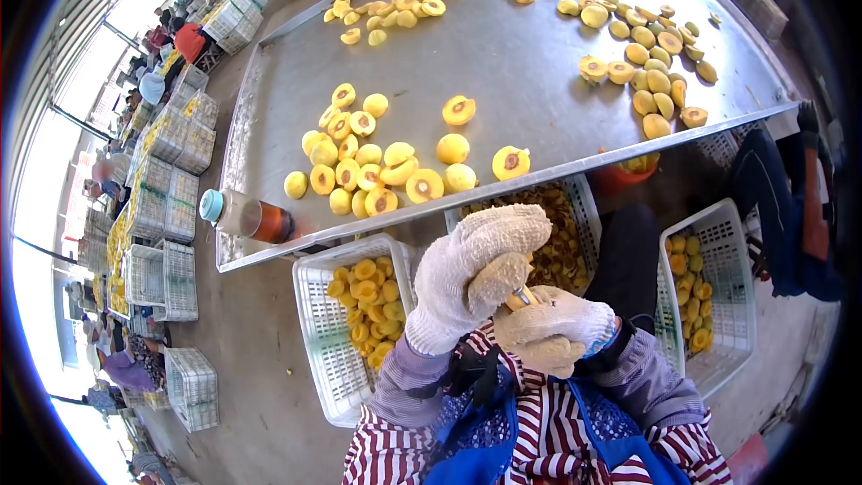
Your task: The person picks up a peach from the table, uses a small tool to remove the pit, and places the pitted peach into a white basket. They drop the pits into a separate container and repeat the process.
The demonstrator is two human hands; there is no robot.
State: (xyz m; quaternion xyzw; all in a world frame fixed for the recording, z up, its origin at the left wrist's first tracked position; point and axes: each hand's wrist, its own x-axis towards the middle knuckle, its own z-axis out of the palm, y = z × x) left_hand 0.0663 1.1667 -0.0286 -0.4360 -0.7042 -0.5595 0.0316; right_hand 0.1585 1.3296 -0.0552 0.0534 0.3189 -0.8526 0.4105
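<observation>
Below the steel surface (503,54) of halved peaches (377,166), gloved left hand (471,274) and right hand (552,330) clamp one peach (515,300), probably soft, slippery, best cupped.

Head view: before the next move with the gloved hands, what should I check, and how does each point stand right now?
1. Left hand curled shut around fruit: ok.
2. Right hand grips metal tool, tip at the fruit: ok.
3. Fruit's cut state: cannot tell, mostly hidden by the hands.
4. Table has bare room beside the halves: ok.
5. Basket below the table edge not full: ok.
</observation>
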